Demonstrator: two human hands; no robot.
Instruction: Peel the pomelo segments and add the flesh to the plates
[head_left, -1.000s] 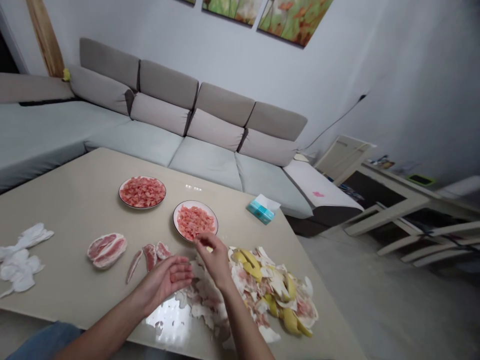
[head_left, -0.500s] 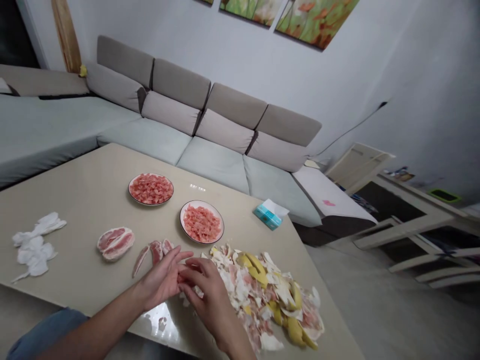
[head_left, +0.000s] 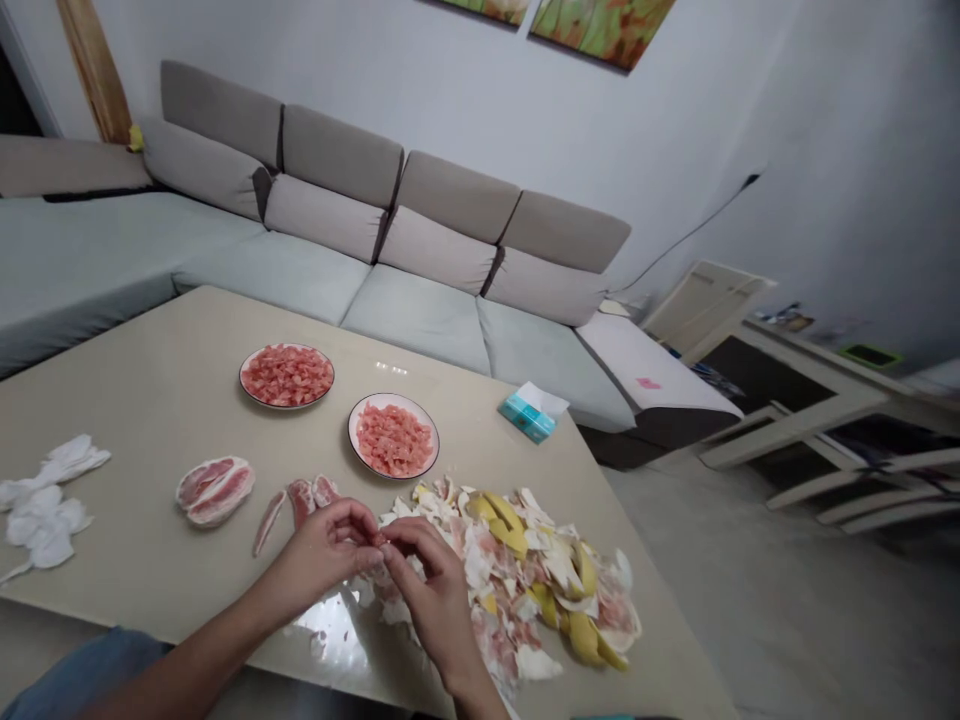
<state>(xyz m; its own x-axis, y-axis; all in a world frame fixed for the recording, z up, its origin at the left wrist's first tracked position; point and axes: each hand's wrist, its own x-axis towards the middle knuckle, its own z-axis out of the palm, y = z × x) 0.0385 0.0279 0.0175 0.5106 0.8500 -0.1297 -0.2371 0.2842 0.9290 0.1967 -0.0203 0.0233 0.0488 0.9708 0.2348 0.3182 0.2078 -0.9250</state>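
My left hand (head_left: 334, 545) and my right hand (head_left: 431, 585) meet fingertip to fingertip over the near part of the table. Both are closed in a pinch around a small reddish piece of pomelo flesh (head_left: 381, 538), mostly hidden by the fingers. Just beyond my left hand lie a few peeled pomelo segments (head_left: 301, 500), partly covered by it. Farther left rests a larger peeled chunk of pomelo (head_left: 216, 491). A heap of pomelo peel (head_left: 525, 575), yellow rind mixed with white pith and membranes, spreads beside and under my right hand.
Two dark-rimmed plates, a left plate (head_left: 287, 376) and a right plate (head_left: 394, 436), hold pink pulp pieces. Crumpled tissues (head_left: 49, 510) lie at the left, and a blue tissue box (head_left: 532, 412) stands near the far right edge. Behind the table (head_left: 165, 400) is a sofa (head_left: 420, 310).
My left hand has gone from flat, spread fingers to a pinch, its fingertips now meeting the right hand's. The view has shifted slightly to the right; plates and peel lie as before.
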